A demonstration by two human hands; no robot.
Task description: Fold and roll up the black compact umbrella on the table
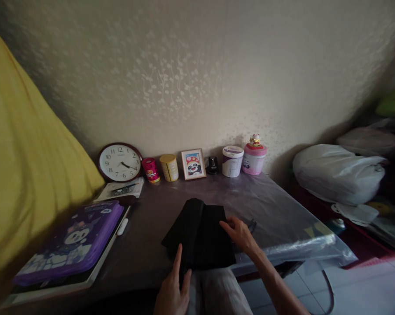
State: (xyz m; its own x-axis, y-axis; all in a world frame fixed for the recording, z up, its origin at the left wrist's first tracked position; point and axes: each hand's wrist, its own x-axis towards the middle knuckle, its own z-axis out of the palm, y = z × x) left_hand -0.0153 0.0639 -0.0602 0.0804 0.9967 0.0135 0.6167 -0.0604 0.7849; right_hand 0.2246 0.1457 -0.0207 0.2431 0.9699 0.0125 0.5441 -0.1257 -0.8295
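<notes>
A black folded piece (213,236), perhaps cloth or thick paper, lies at the front edge of the table, with a raised fold running down its middle. My left hand (173,284) is at its near left side, index finger stretched along the black surface and thumb apart. My right hand (239,234) holds the piece's right edge between its fingers. A small dark object (251,225) lies just beyond the right hand, too dim to make out.
Plastic film covers the table (259,197). Along the wall stand a clock (120,162), a red can (150,169), a yellow can (169,168), a panda picture frame (194,164) and two tubs (232,162). A purple case (72,238) lies left, beside a yellow curtain (26,153). White bags (338,173) sit right.
</notes>
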